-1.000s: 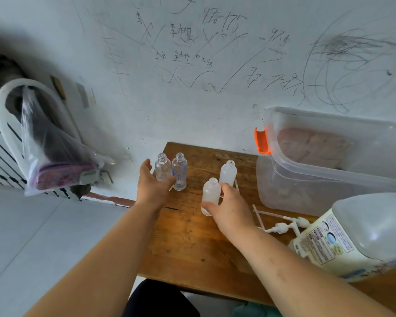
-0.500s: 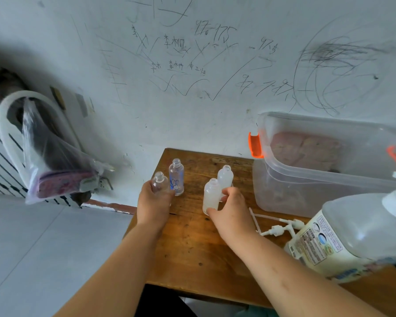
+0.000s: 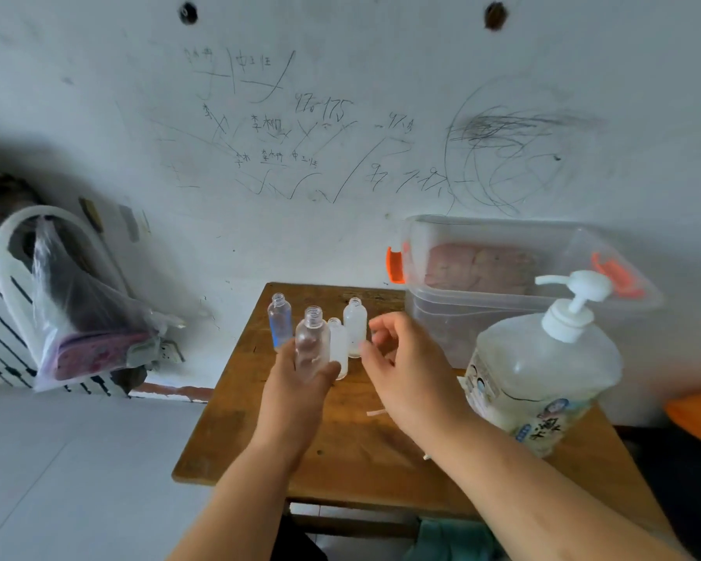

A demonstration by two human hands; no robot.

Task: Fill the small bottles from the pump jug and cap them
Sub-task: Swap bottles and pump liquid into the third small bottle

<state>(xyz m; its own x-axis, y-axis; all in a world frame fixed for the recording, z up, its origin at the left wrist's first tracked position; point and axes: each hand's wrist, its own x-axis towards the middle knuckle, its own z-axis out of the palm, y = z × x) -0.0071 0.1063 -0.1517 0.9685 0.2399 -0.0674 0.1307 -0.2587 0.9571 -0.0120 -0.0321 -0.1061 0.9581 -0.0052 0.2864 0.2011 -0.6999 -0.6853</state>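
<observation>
My left hand (image 3: 300,388) grips a clear uncapped small bottle (image 3: 312,341) and holds it upright above the wooden table (image 3: 353,447). Behind it another clear bottle (image 3: 279,319) stands on the table. Two frosted white bottles stand to its right, one near (image 3: 338,352) and one farther back (image 3: 355,325), all uncapped. My right hand (image 3: 411,370) hovers just right of the frosted bottles with its fingers loosely curled, holding nothing. The large pump jug (image 3: 543,370) stands at the right of the table, its white pump head pointing left.
A clear plastic storage bin (image 3: 502,273) with orange latches sits at the back right against the scribbled wall. A plastic bag (image 3: 86,317) hangs on the wall at left. A thin white tube piece (image 3: 377,412) lies on the table under my right wrist.
My left hand has lifted the clear bottle off the table and brought it nearer. My right hand has let go of the frosted bottle. The view has tilted up, showing the jug's pump.
</observation>
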